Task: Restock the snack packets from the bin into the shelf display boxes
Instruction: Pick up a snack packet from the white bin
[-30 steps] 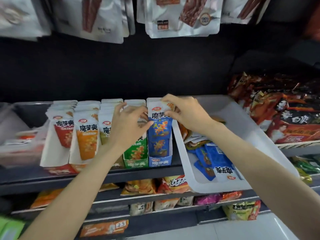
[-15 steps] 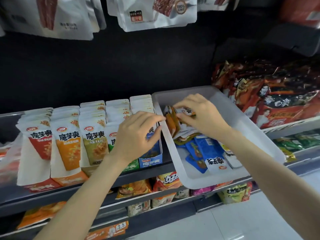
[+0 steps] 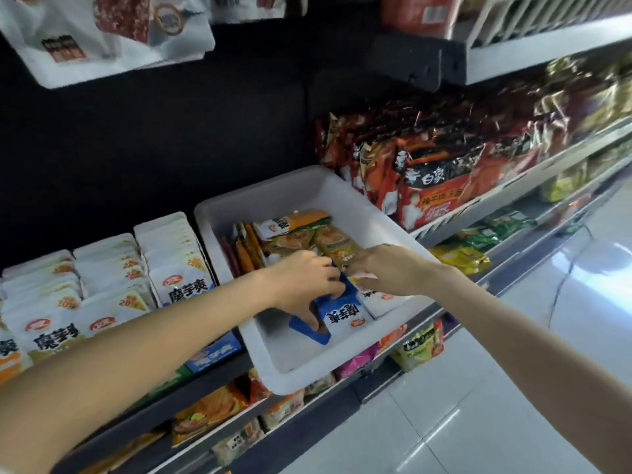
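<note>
Now that both hands have left the display boxes and come down into the white plastic bin [image 3: 345, 196], the blue-and-white foil snack packets [image 3: 343, 318] lying at the bin's near end are the centre of the action. The left hand [image 3: 304, 285], which half a second ago rested on the front of the blue-trimmed cardboard display box [image 3: 212, 352], has crossed over the bin wall and now pinches those blue packets, thumb low on the near edge and fingers curled over the far edge. The right hand [image 3: 386, 268], which was then picking among the orange and white packets further back, has dropped toward the near end; its fingers reach down onto a white packet [image 3: 379, 297] just beside the blue ones, but whether it grips or only touches I cannot tell, as the fingertips are blurred.

I read this as the start of a fresh pick: 1 round of placing is done, and the next handful, probably blue, is being gathered for the blue box at the right end of the row.

Behind the hands, a loose pile of orange, green and white foil packets [image 3: 301, 234] fills the far half of the bin, so plenty of stock is left. To the left, the rows of white upright packets in the shelf display boxes [image 3: 106, 268] stand packed close. To the right of the bin sit dark red and black noodle bags [image 3: 427, 172], and large white pouches [image 3: 102, 32] hang above.
</note>
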